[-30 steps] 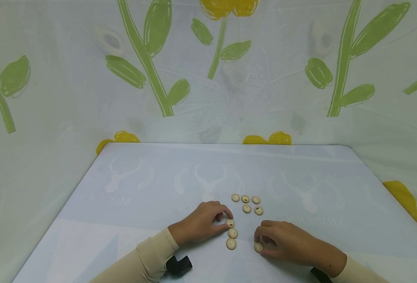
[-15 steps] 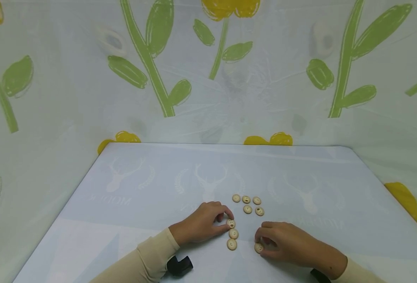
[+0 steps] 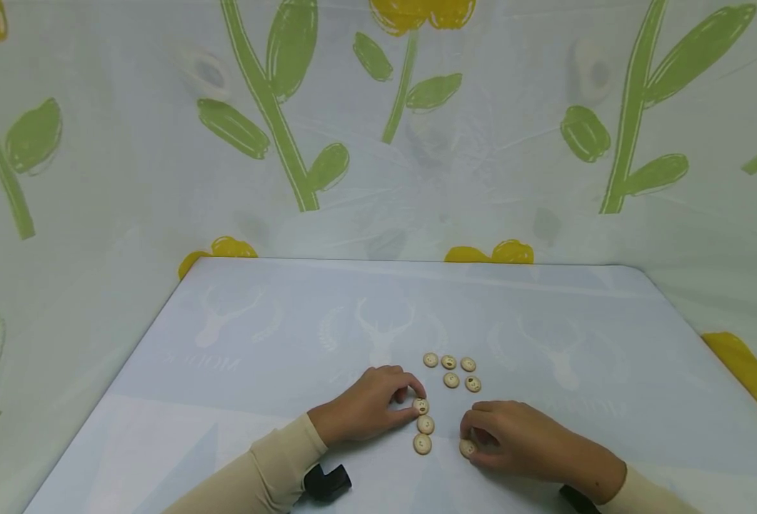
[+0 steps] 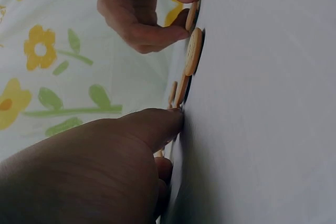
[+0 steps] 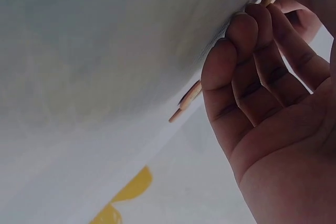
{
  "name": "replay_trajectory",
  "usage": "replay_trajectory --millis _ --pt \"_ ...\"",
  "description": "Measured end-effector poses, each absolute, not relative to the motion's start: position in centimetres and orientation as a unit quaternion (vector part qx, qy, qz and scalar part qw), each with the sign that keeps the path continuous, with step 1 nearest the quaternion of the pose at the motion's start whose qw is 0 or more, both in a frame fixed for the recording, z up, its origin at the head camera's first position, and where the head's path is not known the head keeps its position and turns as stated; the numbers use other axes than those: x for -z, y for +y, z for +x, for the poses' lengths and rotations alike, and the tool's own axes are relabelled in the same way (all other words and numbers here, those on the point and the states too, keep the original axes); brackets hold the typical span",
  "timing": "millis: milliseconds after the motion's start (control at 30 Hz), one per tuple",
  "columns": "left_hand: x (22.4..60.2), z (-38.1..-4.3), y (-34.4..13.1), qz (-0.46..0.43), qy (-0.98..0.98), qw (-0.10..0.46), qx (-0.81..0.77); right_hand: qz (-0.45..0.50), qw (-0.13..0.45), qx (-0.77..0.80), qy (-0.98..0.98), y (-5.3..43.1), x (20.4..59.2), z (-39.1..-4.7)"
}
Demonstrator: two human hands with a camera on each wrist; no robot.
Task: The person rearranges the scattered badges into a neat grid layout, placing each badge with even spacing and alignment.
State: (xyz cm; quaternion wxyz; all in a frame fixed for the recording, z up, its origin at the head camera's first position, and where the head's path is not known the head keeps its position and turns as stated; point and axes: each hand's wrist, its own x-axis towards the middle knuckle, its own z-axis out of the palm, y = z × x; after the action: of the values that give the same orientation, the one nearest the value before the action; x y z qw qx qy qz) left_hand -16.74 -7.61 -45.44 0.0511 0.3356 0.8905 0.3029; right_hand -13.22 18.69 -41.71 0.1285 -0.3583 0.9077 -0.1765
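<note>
Round, pale wooden buttons lie on the table in the head view. My left hand (image 3: pixel 368 403) has its thumb and index finger at opposite edges of the far button (image 3: pixel 421 407) in a short column. Two more, a middle button (image 3: pixel 425 425) and a near button (image 3: pixel 422 444), line up below it towards me. To the right of that column, my right hand (image 3: pixel 520 439) pinches a single button (image 3: pixel 467 448) by its edges, close over the table. From the left wrist, this pinched button (image 4: pixel 191 17) appears tilted on edge between thumb and finger.
Beyond the hands sits a group of buttons, with a back row of three (image 3: pixel 448 362) and two in front (image 3: pixel 451 380). A pale table (image 3: pixel 256 343) printed with deer heads carries everything. Behind it hangs a flower-patterned curtain (image 3: pixel 481 178).
My right hand has shifted very slightly left with its button, towards the column. The left hand keeps its place at the far button, and the head view has drifted a little.
</note>
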Motion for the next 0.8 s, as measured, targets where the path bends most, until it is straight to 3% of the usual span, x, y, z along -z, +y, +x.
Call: replay_trajectory --millis 800 --pt "45.7 -16.9 -7.6 0.347 0.887 0.039 -0.304 -0.361 0.098 0.164 0.913 17.9 41.1 -15.4"
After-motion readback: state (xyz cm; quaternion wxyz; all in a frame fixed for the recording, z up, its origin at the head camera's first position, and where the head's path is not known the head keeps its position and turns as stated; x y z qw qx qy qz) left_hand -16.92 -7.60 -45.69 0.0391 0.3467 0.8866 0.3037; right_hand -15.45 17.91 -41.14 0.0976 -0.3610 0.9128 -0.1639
